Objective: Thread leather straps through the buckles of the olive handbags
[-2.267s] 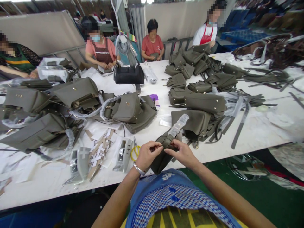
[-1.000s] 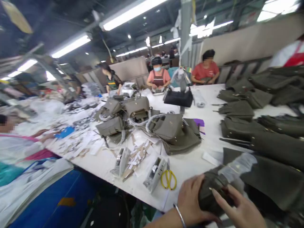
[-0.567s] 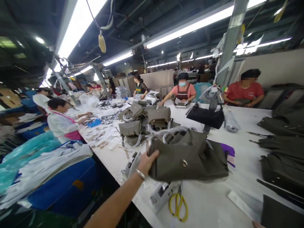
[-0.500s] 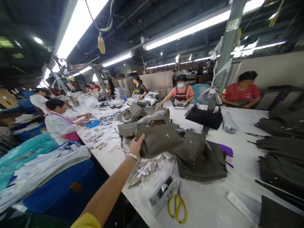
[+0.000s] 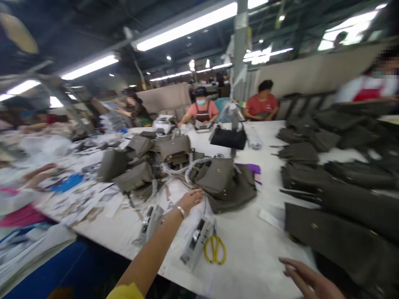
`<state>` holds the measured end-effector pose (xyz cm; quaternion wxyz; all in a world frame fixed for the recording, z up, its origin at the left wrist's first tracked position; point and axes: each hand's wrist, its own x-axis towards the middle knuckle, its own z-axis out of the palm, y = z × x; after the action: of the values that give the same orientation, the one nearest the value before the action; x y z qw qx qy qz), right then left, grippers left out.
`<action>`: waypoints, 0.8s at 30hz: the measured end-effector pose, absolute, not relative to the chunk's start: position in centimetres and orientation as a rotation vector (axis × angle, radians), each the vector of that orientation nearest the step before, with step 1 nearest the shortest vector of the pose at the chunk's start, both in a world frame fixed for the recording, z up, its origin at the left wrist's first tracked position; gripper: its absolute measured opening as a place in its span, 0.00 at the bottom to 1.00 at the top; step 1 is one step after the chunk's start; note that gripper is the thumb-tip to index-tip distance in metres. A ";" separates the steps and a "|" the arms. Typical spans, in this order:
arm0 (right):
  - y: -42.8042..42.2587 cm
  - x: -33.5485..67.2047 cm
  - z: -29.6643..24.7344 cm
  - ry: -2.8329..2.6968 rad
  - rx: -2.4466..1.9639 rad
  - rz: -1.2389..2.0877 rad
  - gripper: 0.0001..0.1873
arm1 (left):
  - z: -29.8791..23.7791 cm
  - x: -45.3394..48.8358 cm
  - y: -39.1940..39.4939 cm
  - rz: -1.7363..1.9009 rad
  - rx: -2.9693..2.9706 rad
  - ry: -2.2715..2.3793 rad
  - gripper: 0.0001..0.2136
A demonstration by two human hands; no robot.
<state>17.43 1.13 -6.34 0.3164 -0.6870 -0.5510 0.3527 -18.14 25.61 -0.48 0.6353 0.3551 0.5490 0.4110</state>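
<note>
Now the long white table point(image 5: 249, 257) bears everything again. The olive bag point(image 5: 112, 164) that the left hand held out over it half a second ago is set down. I judge it to be the one standing at the far left end of the heap of bags point(image 5: 156, 160), well apart from the hand, so that piece looks finished with. Two stacked bags point(image 5: 222, 178) lie just beyond the fingertips. The left hand point(image 5: 190, 198) is empty, its fingers loose and apart, touching nothing. The right hand point(image 5: 307, 277) is low at the near edge, also open with fingers spread, and holds nothing beside the flat dark bag pieces point(image 5: 343, 241). Yellow scissors point(image 5: 214, 249) lie between the hands.
</note>
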 end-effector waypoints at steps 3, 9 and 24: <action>0.1 20.6 -5.3 -1.290 -1.997 0.698 0.19 | -3.8 -13.1 20.9 0.627 0.900 1.169 0.16; -1.9 30.3 -7.6 -1.006 -2.204 0.067 0.21 | -7.0 -3.7 17.1 0.254 1.216 0.990 0.22; 0.1 35.4 -9.7 -0.559 -2.175 0.641 0.53 | -12.4 18.1 13.7 0.213 0.580 1.099 0.30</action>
<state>35.37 0.13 -9.68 0.3922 -0.8567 -0.2202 0.2523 18.14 13.67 -12.43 0.8079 0.2712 0.5137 0.0994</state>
